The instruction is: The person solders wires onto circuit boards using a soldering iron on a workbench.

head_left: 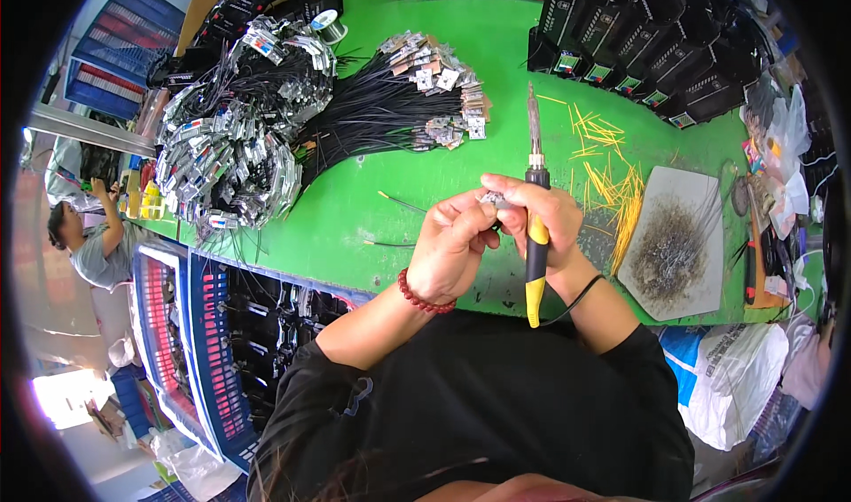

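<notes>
Over the near edge of the green table, my left hand (pixel 450 247) pinches a small silvery part (pixel 494 199) between thumb and fingers. Two black wires (pixel 394 244) stick out to the left from behind that hand, their tips lighter in colour. My right hand (pixel 557 220) holds a soldering iron (pixel 537 258) with a yellow and black handle, its metal tip pointing away from me. Thumb and forefinger of the right hand also meet at the silvery part, partly hiding it. The iron's tip touches nothing.
Left lies a heap of silvery parts (pixel 226 160) beside a bundle of black cables (pixel 363 103). A solder spool (pixel 329 28) stands behind. Right are thin yellow strips (pixel 628 205) and a soot-stained grey board (pixel 700 196). Black cases (pixel 629 45) line the back; another person (pixel 102 249) is far left.
</notes>
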The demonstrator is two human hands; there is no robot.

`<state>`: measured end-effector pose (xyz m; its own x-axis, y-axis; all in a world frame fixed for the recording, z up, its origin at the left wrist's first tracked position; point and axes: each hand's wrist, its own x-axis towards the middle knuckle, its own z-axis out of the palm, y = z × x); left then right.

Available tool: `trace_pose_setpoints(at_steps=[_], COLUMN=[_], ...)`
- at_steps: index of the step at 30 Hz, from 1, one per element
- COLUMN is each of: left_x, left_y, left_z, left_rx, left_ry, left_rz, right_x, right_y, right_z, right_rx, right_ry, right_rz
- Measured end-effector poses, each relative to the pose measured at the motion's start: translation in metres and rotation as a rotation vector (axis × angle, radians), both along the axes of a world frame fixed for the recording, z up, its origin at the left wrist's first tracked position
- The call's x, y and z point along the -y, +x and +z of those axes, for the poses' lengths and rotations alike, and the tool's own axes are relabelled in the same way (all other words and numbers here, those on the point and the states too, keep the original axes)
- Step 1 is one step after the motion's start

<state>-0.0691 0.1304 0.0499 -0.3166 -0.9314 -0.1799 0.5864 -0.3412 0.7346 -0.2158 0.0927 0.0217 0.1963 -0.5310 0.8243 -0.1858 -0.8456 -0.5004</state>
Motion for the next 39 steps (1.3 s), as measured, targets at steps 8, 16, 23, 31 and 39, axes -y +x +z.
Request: trace_pose_setpoints(at_steps=[8,16,23,31,39], left_x=[0.007,-0.001,0.009,0.016,0.121], left_y=[0.002,-0.007,0.0,0.044,0.064], left_z=[-0.007,-0.025,-0.009,0.046,0.119], left_rx=[0.039,0.231,0.464,1.073,1.329], left_ry=[0.01,-0.105,-0.209,-0.955,-1.842], left_rz=[0.002,0.053,0.021,0.391,0.725], right_x=[0.003,-0.008,0.006,-0.026,-0.05], right_y=[0.0,0.007,-0.015,-0.049,-0.068], right_z=[-0.009,-0.01,0.009,0.007,0.003], right_rx=[0.086,0.392,0.058,0.271,0.321], right_ry=[0.187,0.459,0.204,0.639,0.721], right_rz=[0.095,0.027,-0.16,-0.041,-0.064])
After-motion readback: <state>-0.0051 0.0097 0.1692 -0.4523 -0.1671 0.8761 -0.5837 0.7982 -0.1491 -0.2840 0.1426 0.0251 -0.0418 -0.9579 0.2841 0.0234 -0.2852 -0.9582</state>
